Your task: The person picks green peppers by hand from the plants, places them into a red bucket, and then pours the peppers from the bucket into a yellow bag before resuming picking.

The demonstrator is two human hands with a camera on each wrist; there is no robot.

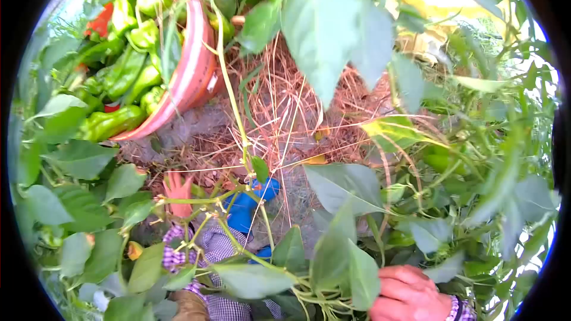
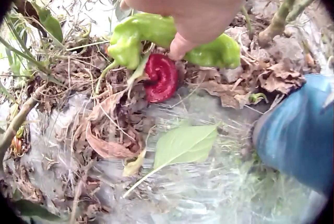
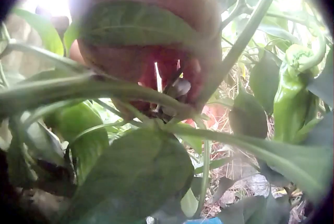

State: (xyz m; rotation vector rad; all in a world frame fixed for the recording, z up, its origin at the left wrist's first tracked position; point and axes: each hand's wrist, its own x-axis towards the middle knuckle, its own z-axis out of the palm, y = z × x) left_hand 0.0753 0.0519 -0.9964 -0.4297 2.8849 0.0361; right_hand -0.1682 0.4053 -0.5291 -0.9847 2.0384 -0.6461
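My left hand [image 1: 177, 195] reaches low by the ground, its fingers straight in the head view. In the left wrist view this hand [image 2: 190, 5] touches a light green pepper [image 2: 216, 52] lying on dry leaves, covering its middle. Just below sits a curled red pepper [image 2: 163, 78]. My right hand [image 1: 410, 294] is among the leaves at lower right, fingers curled. The right wrist view shows that hand [image 3: 151, 52] curled at a plant stem [image 3: 94, 89], its fingertips partly hidden by a leaf. A green pepper [image 3: 292, 96] hangs to its right.
An orange-red bucket [image 1: 196, 53] full of green peppers stands at upper left. A blue shoe [image 1: 242, 211] is beside my left hand. Leafy plants [image 1: 351, 187] crowd both sides, with dry straw [image 1: 285, 95] between them. Yellow material [image 1: 440, 6] lies at upper right.
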